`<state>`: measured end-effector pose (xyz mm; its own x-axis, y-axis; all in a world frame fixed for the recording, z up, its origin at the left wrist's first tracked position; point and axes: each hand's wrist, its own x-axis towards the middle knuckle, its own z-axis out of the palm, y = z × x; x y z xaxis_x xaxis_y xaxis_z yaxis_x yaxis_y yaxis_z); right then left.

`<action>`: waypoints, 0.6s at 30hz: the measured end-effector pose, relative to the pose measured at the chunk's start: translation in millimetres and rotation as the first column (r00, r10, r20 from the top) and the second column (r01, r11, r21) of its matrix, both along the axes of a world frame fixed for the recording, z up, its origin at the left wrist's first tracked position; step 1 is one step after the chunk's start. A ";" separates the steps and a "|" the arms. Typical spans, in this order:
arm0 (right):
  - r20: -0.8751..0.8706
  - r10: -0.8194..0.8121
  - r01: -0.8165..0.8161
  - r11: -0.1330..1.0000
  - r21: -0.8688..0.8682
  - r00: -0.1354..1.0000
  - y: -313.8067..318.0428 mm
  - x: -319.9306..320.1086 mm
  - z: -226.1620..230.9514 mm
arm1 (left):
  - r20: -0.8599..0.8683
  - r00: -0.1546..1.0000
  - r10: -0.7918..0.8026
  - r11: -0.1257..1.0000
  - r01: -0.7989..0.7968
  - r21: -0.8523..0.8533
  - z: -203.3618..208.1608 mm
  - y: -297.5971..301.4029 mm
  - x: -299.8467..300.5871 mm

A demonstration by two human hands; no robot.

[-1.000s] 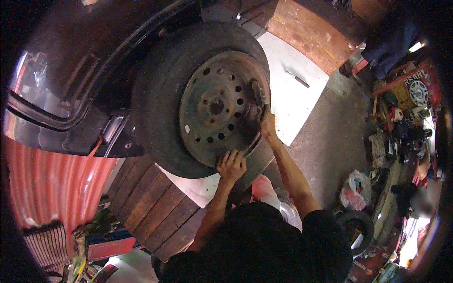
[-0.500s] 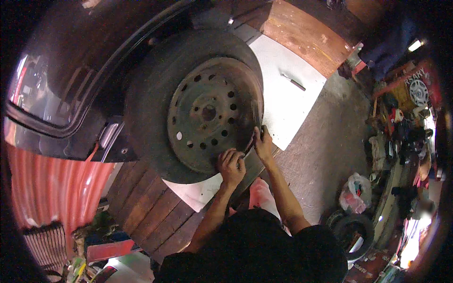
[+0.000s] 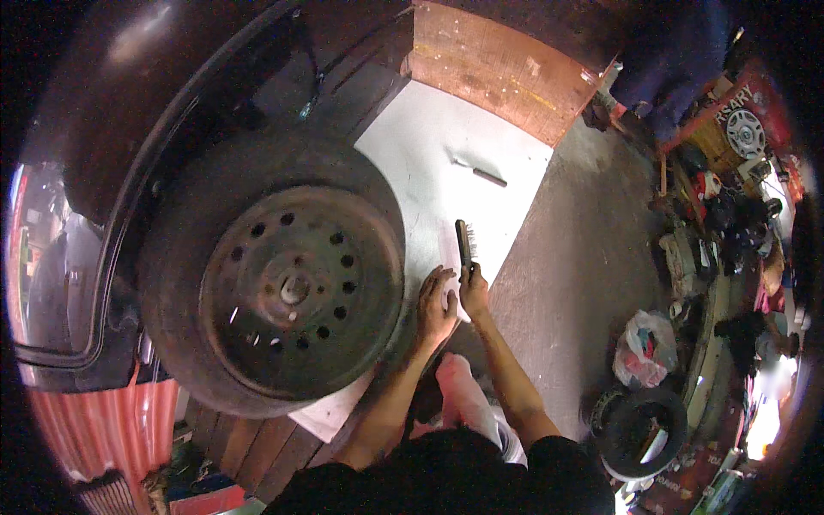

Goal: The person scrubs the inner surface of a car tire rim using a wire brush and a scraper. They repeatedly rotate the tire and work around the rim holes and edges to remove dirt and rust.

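My right hand [image 3: 473, 294] is closed round the handle of a wire brush [image 3: 465, 245], whose bristles point right, above a white board [image 3: 403, 129]. Just left of it, my left hand [image 3: 436, 311] is open, thumb apart from the fingers, with nothing visible in it. It is near the right edge of the black tyre [image 3: 176, 283]. The tyre sits on a rusty dark steel rim [image 3: 296, 343] with a ring of round holes and a hub opening. A slim tool with a dark handle [image 3: 489, 177] lies farther off on the board.
A dark car body [image 3: 77, 103] fills the left side. Beyond the board stands a brown wooden panel [image 3: 502, 64]. At right are a plastic bag [image 3: 645, 348], another tyre [image 3: 642, 433] and cluttered shelves with a wheel cover [image 3: 745, 131]. Red corrugated sheet [image 3: 120, 438] is lower left.
Both hands have come away from the rim's lower right edge to above the board. The wire brush now shows plainly in my right hand. The view has shifted, with the wheel lower and farther left.
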<state>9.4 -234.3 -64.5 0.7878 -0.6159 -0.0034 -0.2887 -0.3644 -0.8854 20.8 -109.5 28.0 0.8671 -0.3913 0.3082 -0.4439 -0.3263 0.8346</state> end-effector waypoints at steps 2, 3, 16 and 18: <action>0.092 0.013 0.005 0.981 -0.195 0.996 -16.6 24.0 -14.6 | -0.027 1.000 -0.009 0.999 0.010 0.031 -10.4 -17.9 17.1; -0.016 0.015 -0.020 0.946 -0.323 1.000 -29.6 29.7 -20.5 | -0.041 0.999 0.000 0.999 0.001 0.034 -15.6 -28.2 24.4; -0.281 0.056 -0.227 0.747 -0.625 0.958 -169.3 184.1 -11.7 | -0.017 0.998 0.065 0.996 -0.064 0.068 -28.7 -60.7 91.2; -0.345 0.051 -0.255 0.774 -0.580 0.937 -164.7 186.4 -14.0 | -0.009 0.997 0.080 0.993 -0.079 0.091 -26.1 -54.2 86.7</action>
<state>195.8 -399.0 -78.5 0.8948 -0.4389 0.0824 -0.3881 -0.8556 -0.3425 107.5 -163.7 1.9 0.9003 -0.3469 0.2631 -0.4028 -0.4345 0.8056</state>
